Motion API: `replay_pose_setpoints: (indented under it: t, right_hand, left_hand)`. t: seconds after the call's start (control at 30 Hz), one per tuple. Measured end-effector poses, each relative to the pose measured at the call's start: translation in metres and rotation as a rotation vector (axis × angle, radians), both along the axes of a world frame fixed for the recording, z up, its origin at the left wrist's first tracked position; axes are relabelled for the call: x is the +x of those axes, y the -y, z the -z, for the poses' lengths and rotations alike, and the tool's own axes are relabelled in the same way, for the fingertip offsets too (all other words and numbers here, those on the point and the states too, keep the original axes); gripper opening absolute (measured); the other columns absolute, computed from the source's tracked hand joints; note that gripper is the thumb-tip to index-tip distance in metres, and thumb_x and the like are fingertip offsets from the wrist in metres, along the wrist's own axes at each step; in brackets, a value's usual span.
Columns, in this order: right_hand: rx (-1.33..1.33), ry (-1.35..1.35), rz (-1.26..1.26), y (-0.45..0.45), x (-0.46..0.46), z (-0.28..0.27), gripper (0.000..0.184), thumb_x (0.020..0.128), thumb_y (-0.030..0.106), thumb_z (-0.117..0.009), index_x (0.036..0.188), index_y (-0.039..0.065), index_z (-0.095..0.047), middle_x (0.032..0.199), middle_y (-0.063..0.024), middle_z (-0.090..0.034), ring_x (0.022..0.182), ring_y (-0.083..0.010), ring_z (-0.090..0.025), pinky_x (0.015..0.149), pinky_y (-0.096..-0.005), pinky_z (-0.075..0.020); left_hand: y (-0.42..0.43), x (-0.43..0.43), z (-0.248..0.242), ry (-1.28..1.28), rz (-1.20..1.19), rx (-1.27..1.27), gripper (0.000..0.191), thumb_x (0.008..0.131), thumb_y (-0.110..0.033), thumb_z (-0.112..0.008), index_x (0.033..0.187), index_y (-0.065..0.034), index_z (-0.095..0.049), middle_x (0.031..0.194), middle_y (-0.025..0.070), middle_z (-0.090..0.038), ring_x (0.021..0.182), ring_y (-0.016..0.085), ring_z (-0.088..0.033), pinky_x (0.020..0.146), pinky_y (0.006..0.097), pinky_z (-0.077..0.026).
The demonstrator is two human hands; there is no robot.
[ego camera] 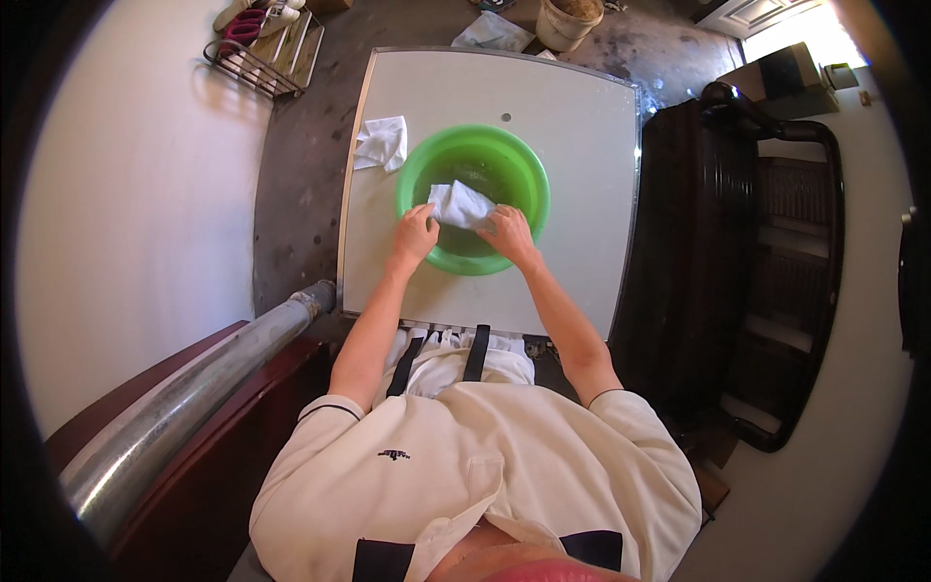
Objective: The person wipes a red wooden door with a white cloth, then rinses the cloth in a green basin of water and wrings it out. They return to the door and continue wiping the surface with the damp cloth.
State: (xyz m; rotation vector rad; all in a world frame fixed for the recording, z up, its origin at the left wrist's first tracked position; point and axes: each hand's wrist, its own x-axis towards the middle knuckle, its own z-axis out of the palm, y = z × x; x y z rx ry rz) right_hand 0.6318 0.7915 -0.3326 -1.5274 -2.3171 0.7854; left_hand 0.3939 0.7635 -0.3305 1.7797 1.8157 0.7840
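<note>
A white cloth [461,206] is stretched between my two hands over a green plastic basin [540,182]. My left hand [417,234] pinches the cloth's left end above the near left rim. At the cloth's right end, my right hand [509,231] grips it between thumb and fingers. Dark, murky-looking water [473,169] lies inside the basin beneath the cloth. Another white cloth [382,144], crumpled, rests at the left edge of the table, just beyond the basin's left rim.
The basin stands on a pale square table [582,160] with a small round hole. A metal pipe [211,385] slants at lower left. A dark wooden bench [698,254] flanks the right side. Behind are a white bucket [564,33] and a shoe rack [269,62].
</note>
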Motion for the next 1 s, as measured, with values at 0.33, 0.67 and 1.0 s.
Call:
replay_pose_setpoints:
  t: [0.33, 0.67, 1.0]
  right_hand:
    - [0.113, -0.08, -0.084, -0.004, -0.041, 0.063, 0.043, 0.086, 0.012, -0.063, 0.128, 0.005, -0.059, 0.137, -0.0245, -0.053, 0.123, -0.0436, -0.052, 0.104, -0.0473, -0.0443]
    - [-0.076, 0.052, 0.053, -0.016, -0.036, 0.074, 0.032, 0.086, 0.015, -0.063, 0.115, 0.005, -0.056, 0.121, -0.0212, -0.06, 0.109, -0.0421, -0.057, 0.092, -0.0487, -0.0488]
    - [-0.187, -0.42, 0.559, -0.023, -0.023, 0.058, 0.027, 0.089, 0.023, -0.068, 0.104, 0.003, -0.057, 0.088, -0.0209, -0.066, 0.079, -0.0374, -0.066, 0.069, -0.0441, -0.0516]
  left_hand:
    - [0.023, 0.025, 0.004, 0.168, -0.083, -0.093, 0.018, 0.092, -0.009, -0.058, 0.104, -0.0009, -0.069, 0.102, 0.0153, -0.069, 0.084, 0.031, -0.068, 0.074, 0.0374, -0.056]
    - [0.043, 0.031, 0.004, 0.244, -0.1, -0.168, 0.017, 0.093, -0.009, -0.058, 0.103, -0.0009, -0.07, 0.101, 0.0142, -0.07, 0.084, 0.028, -0.069, 0.073, 0.0354, -0.057]
    - [0.031, 0.038, 0.023, 0.42, -0.286, -0.238, 0.025, 0.095, -0.02, -0.06, 0.104, 0.0016, -0.069, 0.091, 0.0131, -0.073, 0.078, 0.022, -0.069, 0.071, 0.0331, -0.056]
